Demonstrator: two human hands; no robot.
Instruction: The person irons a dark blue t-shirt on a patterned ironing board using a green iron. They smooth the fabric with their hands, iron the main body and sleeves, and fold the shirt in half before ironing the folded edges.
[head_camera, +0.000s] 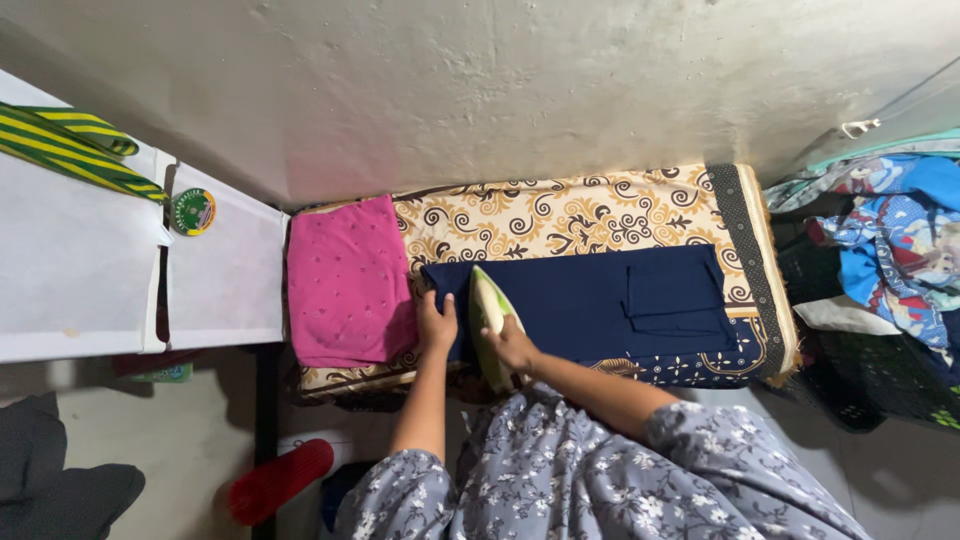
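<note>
A navy blue cloth (600, 300) lies spread on an ironing table covered with a cream and brown patterned cloth (570, 215). My right hand (512, 348) grips the handle of a white and green iron (487, 310) that rests on the cloth's left end. Just left of the iron, my left hand (436, 325) presses flat on the navy cloth's left edge. A smaller folded navy piece (675, 295) sits on the cloth toward the right.
A folded pink cloth (348, 280) lies at the table's left end. Left of it stands a white shelf (90, 270) with a green and yellow striped ribbon (70, 145) and a round badge (193, 211). A pile of blue clothes (890, 240) sits at the right. A red object (280, 480) lies on the floor.
</note>
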